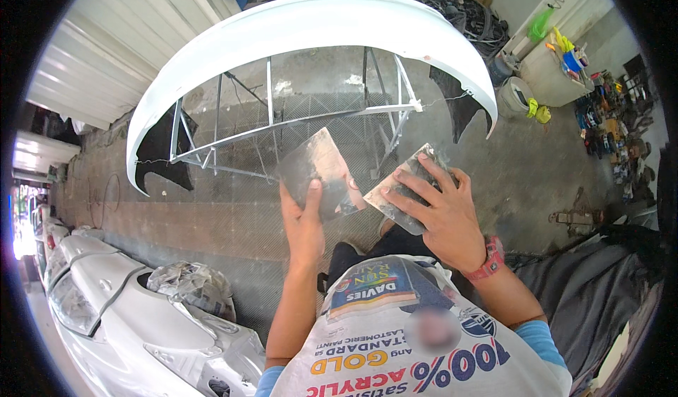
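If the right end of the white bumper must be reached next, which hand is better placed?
Probably the right hand. It is nearer to that end of the bumper; the left hand is farther away. Neither is free: they hold the left flat piece and right flat piece.

Beige-and-dark-grey plates (332, 174), white bumper (304, 33)

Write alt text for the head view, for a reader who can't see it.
A person's left hand holds a flat, dark-and-pale sheet and their right hand a smudged board, close together. Beyond them, a white car bumper rests on a metal stand; a silver car stands at lower left.
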Demonstrator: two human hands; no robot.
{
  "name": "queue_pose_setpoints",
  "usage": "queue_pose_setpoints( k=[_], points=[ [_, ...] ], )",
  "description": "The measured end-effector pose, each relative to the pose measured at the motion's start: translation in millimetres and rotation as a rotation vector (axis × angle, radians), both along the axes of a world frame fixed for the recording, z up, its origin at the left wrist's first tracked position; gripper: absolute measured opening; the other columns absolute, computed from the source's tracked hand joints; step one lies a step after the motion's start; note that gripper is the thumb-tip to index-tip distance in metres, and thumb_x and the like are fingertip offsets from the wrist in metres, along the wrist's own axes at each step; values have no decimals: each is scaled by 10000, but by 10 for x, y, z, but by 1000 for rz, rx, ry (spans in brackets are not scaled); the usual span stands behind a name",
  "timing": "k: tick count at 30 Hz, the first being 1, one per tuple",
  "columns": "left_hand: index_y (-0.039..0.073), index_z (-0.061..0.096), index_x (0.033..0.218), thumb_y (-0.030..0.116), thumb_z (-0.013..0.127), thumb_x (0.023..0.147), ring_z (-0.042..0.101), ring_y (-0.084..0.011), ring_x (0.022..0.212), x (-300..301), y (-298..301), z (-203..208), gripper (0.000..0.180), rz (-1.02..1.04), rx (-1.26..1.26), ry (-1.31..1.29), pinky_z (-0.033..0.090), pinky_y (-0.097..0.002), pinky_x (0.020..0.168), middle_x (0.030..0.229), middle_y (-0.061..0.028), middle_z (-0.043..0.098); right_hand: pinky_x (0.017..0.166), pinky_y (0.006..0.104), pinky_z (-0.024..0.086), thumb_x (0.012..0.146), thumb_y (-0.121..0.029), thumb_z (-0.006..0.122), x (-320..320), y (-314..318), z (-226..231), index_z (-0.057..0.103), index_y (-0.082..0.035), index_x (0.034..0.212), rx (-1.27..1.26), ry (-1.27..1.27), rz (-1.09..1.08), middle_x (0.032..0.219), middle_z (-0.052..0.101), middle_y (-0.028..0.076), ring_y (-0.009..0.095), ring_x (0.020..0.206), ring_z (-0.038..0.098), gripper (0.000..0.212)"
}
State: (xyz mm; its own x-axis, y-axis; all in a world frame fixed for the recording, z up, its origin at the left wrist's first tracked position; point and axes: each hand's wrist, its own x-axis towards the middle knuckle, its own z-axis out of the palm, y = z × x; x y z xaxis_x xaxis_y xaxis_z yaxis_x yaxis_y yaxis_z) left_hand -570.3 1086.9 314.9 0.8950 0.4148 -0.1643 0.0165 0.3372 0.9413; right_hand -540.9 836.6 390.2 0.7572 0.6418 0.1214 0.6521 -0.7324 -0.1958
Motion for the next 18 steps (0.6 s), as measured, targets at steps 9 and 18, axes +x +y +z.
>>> queue_pose_setpoints(
  k=[9,18],
  points=[
    [-15,380,1593,197,667,1083,598,-209,1289,458,-266,73,622,4,104,-29,494,-360,1083,1425,-155,597,1130,610,331,770,61,653,501,-119,-20,687,-300,1439,-16,20,23,1550,579,-15,327,1526,414,761],
    [75,479,1509,120,655,1069,694,-218,1184,1281,-835,153,476,47,-399,30,590,-377,991,1327,-102,663,1178,548,402,859,-7,664,1101,-561,-77,647,-244,1451,364,328,98,1578,517,105,400,1521,436,637]
  ],
)
